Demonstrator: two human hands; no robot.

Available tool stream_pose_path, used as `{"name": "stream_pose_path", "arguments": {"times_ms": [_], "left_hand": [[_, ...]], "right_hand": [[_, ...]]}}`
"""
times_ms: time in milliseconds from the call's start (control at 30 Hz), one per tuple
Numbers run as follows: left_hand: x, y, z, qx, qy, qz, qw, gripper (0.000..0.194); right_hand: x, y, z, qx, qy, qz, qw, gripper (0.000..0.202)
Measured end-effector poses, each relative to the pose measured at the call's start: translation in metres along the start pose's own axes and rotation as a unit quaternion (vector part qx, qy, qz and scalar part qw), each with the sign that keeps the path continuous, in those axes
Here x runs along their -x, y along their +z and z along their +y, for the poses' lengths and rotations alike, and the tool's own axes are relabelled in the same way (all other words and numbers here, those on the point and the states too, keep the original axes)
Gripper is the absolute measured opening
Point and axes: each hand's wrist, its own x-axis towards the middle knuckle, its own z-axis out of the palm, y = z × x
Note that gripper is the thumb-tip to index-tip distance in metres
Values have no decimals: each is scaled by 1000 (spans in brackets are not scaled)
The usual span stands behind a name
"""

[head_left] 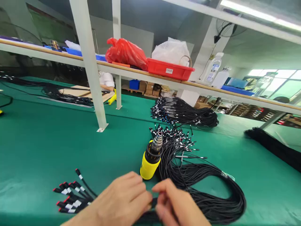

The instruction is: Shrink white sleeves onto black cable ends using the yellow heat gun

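Left hand (125, 199) curled, right hand (176, 201) with fingers bent, both at black cables (82, 198), near centre; couldn't tell whether either gripped. Heat gun (149, 164) stood nozzle-up just beyond.

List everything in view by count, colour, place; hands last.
Heat gun: 1, yellow and black, centre
Red-tipped ends: at least 8, black, lower left
Looped bundle: 1, black, right of heat gun
Far bundle: 1, black, behind heat gun
Dark bundle: 1, black, far right
Loose cables: many, black, far left
Table: 1, green, foreground
Shelf: 1, white and tan, above table
Posts: several, white, at shelf
Red bag: 1, red, on shelf
Tray: 1, red, beside red bag
White bag: 1, white, in tray
Bottles: 3, clear or white, shelf right
Boxes: several, brown, beyond table
Co-worker's sleeve: 1, white, beyond table
Left hand: 1, bare, front centre
Right hand: 1, bare, beside left hand
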Motion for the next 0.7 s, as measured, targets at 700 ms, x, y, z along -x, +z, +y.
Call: {"name": "stream_pose_path", "arguments": {"times_ms": [700], "left_hand": [[-56,-50,-42,131,-219,43,966,31]], "right_hand": [[-65,-67,-49,-35,0,138,990,20]]}}
